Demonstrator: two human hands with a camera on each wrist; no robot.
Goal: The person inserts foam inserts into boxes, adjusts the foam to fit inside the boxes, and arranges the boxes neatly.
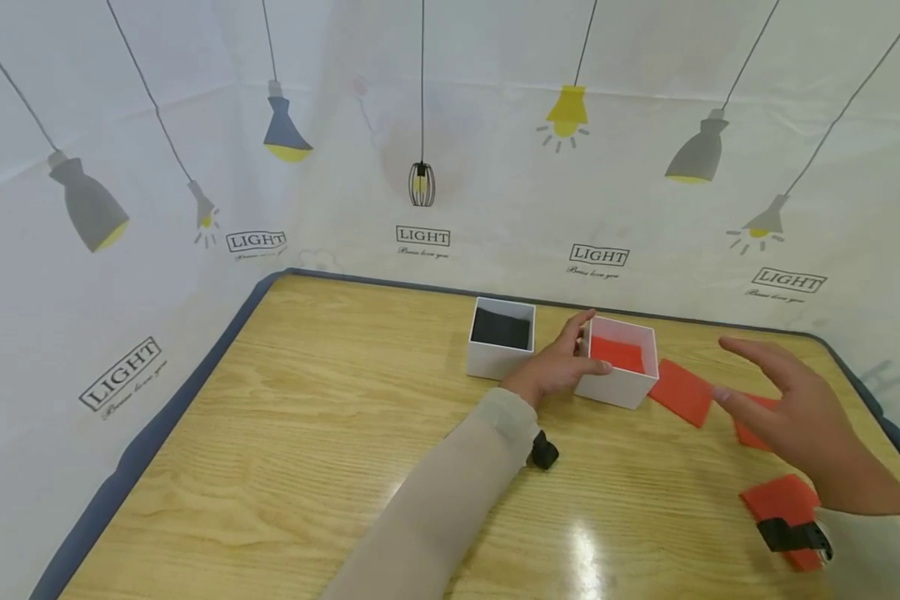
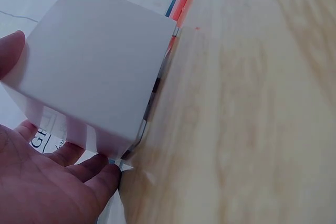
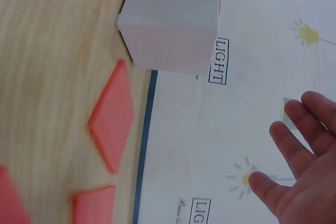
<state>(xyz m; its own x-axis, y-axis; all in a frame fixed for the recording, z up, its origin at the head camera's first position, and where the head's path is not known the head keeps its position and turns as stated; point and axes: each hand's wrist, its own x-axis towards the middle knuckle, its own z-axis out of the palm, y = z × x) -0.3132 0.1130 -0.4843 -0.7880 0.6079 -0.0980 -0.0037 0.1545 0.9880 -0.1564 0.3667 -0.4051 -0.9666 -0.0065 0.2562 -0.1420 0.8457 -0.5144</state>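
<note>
My left hand holds a white open-topped box by its left side, thumb over the near rim and fingers along the side wall. A flat red piece lies inside that box. The left wrist view shows the box wall between thumb and fingers. My right hand is raised over the right part of the table, its fingers spread and holding nothing. Flat red pieces lie below and beside it: one against the box, one partly hidden by the hand, one under the wrist strap.
A second white box with a black piece inside stands left of the held box. The wooden table has a dark blue edge, with a white lamp-printed curtain behind. Black wrist gear sits at my left cuff.
</note>
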